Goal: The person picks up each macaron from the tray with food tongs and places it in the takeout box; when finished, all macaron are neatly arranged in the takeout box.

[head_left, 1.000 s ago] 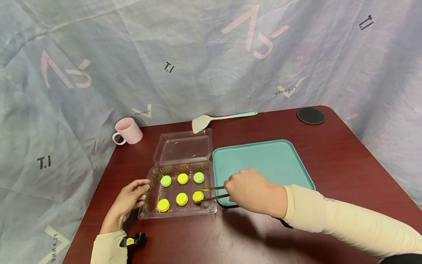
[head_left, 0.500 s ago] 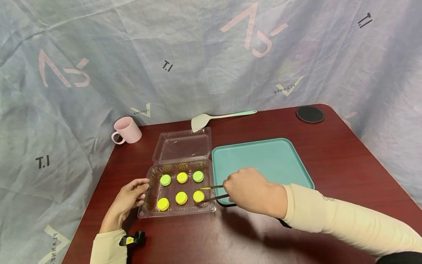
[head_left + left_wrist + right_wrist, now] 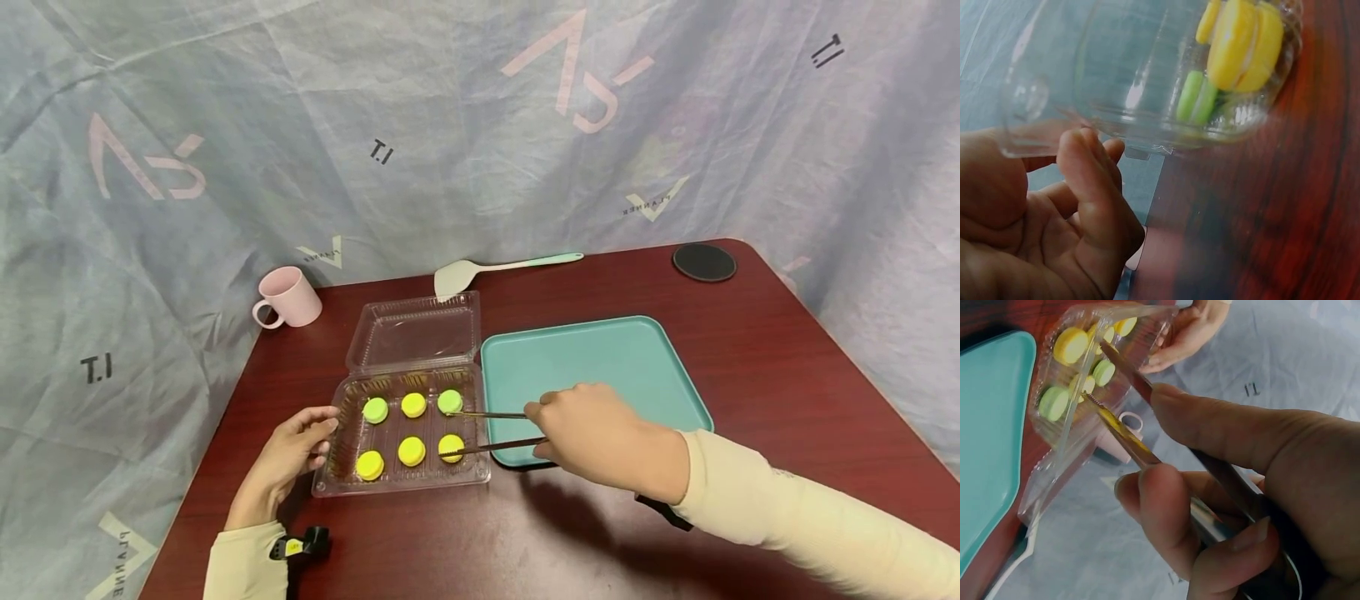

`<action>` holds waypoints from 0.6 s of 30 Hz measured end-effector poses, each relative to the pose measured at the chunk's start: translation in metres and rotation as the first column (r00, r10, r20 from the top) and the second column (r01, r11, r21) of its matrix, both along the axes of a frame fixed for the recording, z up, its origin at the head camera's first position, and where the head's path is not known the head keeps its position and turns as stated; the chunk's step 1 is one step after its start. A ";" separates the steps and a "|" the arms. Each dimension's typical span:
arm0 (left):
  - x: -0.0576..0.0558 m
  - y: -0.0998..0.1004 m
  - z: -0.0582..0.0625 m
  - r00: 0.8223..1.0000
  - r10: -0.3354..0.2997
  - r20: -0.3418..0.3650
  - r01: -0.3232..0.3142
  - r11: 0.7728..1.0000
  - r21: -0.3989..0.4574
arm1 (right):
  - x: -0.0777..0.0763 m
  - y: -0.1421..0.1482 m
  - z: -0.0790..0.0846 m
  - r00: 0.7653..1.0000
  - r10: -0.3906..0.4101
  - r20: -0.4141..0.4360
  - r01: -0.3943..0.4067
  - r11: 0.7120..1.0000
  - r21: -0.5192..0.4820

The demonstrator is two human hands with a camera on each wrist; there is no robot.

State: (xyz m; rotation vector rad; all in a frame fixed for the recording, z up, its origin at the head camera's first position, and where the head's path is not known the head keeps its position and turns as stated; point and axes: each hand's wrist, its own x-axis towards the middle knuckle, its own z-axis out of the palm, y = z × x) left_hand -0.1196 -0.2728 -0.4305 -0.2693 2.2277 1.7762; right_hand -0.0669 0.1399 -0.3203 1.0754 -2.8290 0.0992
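A clear plastic container (image 3: 401, 485) lies with its lid (image 3: 420, 331) folded back. It holds several macarons in two rows, some yellow and two green. In the left wrist view my left hand (image 3: 1079, 206) pinches the container's rim at its left side. My right hand (image 3: 592, 435) grips metal tongs (image 3: 498, 447) with serrated tips, their arms spread apart. In the head view the tips reach over the right-hand compartments, one near the front yellow macaron (image 3: 451, 447), the other by the green macaron (image 3: 450, 402) behind it. No macaron is held between the tips.
A teal tray (image 3: 570, 358) stands just right of the container, partly under my right hand. Behind are a white spatula (image 3: 457, 277) and, far right, a black round coaster (image 3: 705, 262). A pink mug (image 3: 291, 297) stands at the back left. A grey cloth hangs behind the table.
My right hand has shifted a little to the right, and the tongs' arms have spread wider. The left hand and the macarons stay in place.
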 end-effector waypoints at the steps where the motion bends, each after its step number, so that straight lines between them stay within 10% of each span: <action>1: 0.000 0.000 0.000 1.000 -0.001 0.000 0.001 1.000 0.002 | 0.000 0.003 -0.001 1.000 -0.003 -0.002 0.003 1.000 -0.019; 18: 0.001 -0.001 -0.001 1.000 0.001 -0.004 -0.001 1.000 0.009 | -0.016 0.029 -0.034 0.998 -0.065 0.000 0.064 0.973 -0.221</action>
